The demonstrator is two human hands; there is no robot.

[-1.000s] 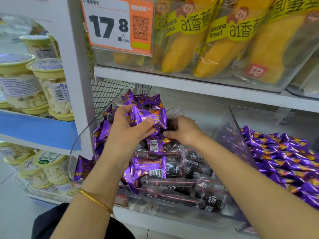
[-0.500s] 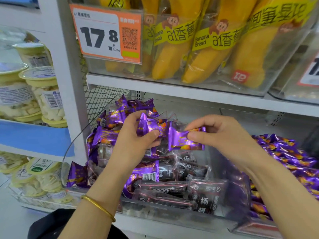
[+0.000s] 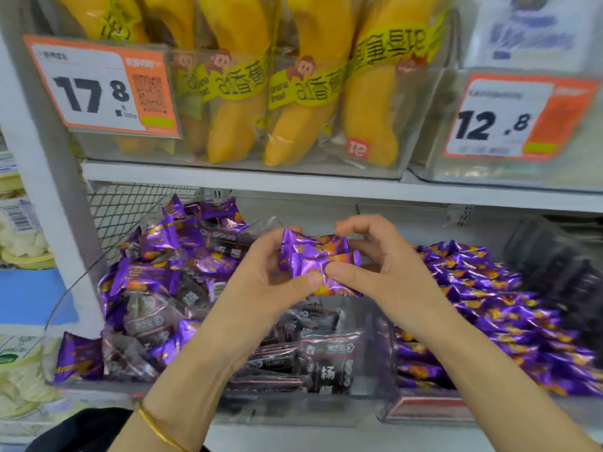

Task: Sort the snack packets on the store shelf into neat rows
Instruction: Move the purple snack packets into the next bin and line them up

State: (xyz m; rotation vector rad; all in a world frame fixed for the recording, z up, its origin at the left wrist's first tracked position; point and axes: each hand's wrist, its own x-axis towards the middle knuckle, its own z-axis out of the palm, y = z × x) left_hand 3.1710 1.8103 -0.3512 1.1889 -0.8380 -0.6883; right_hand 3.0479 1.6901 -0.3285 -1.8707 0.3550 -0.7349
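Observation:
Both hands hold a small bunch of purple snack packets [image 3: 318, 259] in the air above a clear bin [image 3: 293, 409]. My left hand [image 3: 264, 278] grips the bunch from the left, thumb under it. From the right, my right hand [image 3: 381, 265] pinches it between thumb and fingers. The bin below holds a mix of purple packets [image 3: 156, 272] on its left and dark brown packets [image 3: 326, 363] in the middle and front. To the right, a neighbouring bin holds several purple packets [image 3: 483, 288] lying in rows.
The shelf above [image 3: 261, 181] carries yellow banana bread packs [image 3: 293, 93] behind price tags reading 17.8 [image 3: 98, 89] and 12.8 [image 3: 509, 119]. A grey upright post [image 3: 49, 177] and wire mesh stand at left, with tubs of white snacks beyond. A dark blurred object [image 3: 554, 272] sits far right.
My right hand lifted a purple packet out of the bin and brought it against the packets in my left hand. Both hands rose and shifted right; the camera view tilted up.

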